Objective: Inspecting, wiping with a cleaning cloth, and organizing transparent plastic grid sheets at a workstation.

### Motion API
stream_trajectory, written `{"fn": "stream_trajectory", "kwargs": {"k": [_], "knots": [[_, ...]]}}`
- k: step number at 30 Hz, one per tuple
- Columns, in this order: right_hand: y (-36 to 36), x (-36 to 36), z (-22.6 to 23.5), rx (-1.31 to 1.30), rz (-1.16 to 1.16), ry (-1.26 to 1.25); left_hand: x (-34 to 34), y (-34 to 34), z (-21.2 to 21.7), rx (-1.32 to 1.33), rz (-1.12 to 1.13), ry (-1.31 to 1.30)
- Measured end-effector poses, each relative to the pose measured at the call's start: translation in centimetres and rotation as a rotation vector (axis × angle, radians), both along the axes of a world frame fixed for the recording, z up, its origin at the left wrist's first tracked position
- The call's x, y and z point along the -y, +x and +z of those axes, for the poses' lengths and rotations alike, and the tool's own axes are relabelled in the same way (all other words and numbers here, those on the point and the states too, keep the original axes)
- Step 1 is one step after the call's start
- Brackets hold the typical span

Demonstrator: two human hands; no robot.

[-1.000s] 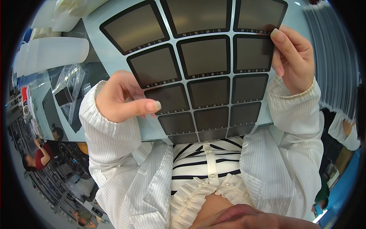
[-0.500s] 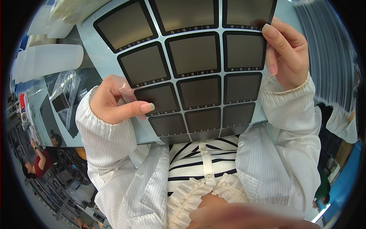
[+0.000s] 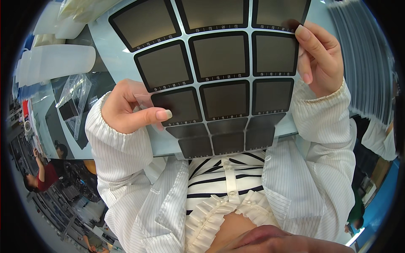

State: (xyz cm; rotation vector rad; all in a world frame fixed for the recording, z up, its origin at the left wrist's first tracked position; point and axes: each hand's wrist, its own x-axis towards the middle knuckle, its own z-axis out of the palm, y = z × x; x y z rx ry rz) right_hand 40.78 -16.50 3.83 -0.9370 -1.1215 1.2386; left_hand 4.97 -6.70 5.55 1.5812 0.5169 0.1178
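Left hand [image 3: 130,107]: grip pinched on the left edge of the pale sheet of dark square panels [image 3: 219,76], thumb laid flat across a panel face, remaining fingers curled behind. Right hand [image 3: 320,59]: grip closed on the right edge, fingers extended along the front, wrist bent upward. Both forearms are seen in striped white sleeves, raised from the lower edge. The sheet is held up before the chest, above the glossy tabletop [image 3: 50,109]. A clear plastic bag [image 3: 74,101] is noted lying on the tabletop at left.
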Motion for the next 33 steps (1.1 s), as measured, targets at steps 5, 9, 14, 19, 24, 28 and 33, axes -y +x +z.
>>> {"fn": "stream_trajectory", "kwargs": {"k": [5,9,14,19,24,28,33], "knots": [[0.2,-0.1,-0.2,-0.032,0.029,-0.013,0.1,0.1,-0.3,0.018,-0.005,-0.001],[0.2,-0.1,0.1,-0.029,-0.029,-0.067,0.2,-0.1,-0.5,0.071,0.042,-0.02],[0.4,0.1,0.0,-0.039,-0.067,-0.1,0.1,-0.1,-0.1,0.02,0.022,-0.006],[0.4,-0.1,-0.6,-0.107,-0.038,-0.067,0.2,-0.1,0.2,-0.023,0.029,-0.002],[0.2,-0.1,-0.6,-0.123,-0.044,-0.075,0.0,0.1,0.3,-0.011,0.017,-0.02],[-1.4,-0.7,0.7,-0.155,0.025,-0.044,0.0,0.1,0.7,-0.044,0.018,-0.035],[-1.0,-0.6,0.9,-0.155,-0.013,-0.095,-0.1,0.2,0.4,-0.011,-0.045,0.039]]}}
